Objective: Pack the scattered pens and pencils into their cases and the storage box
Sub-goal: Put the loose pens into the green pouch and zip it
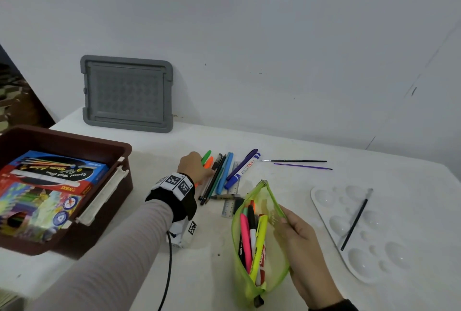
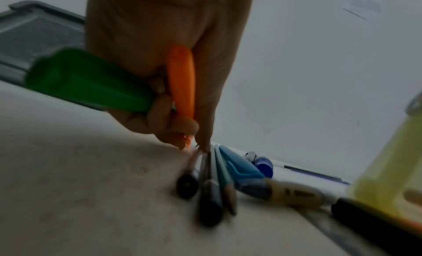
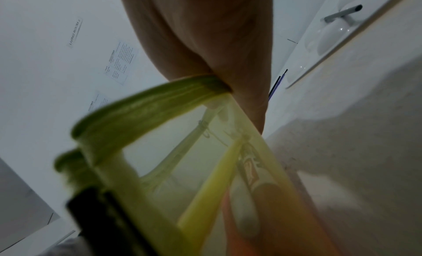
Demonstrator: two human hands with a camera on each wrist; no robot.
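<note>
At frame centre the left hand clenches a green marker and an orange marker, its fingertip on the loose pens fanned across the white worktop. Lower right, the right hand pinches the open rim of a translucent lime mesh pencil case holding markers. A brown plastic storage box sits at left.
</note>
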